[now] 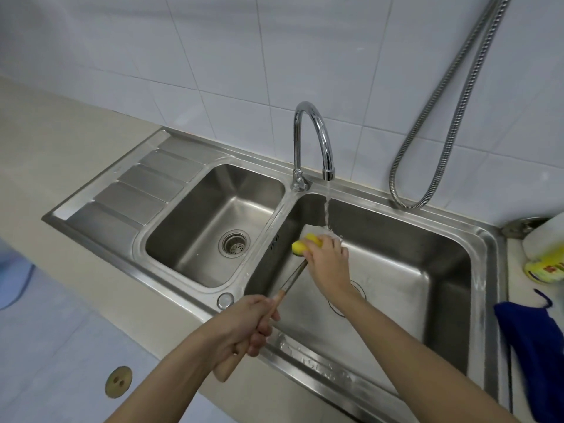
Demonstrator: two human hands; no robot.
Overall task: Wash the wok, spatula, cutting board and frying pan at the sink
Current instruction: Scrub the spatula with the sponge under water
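Gripped in the curled fingers of the left hand [244, 328] is the wooden handle of a spatula [291, 277], which is held slanting up over the right basin of the sink [406, 270]. Its blade is held under the water stream from the faucet [314, 138], while a yellow sponge [305, 244] is pinched against it by the right hand [328, 259]. Right of the sink, a blue cloth [534, 346] is draped.
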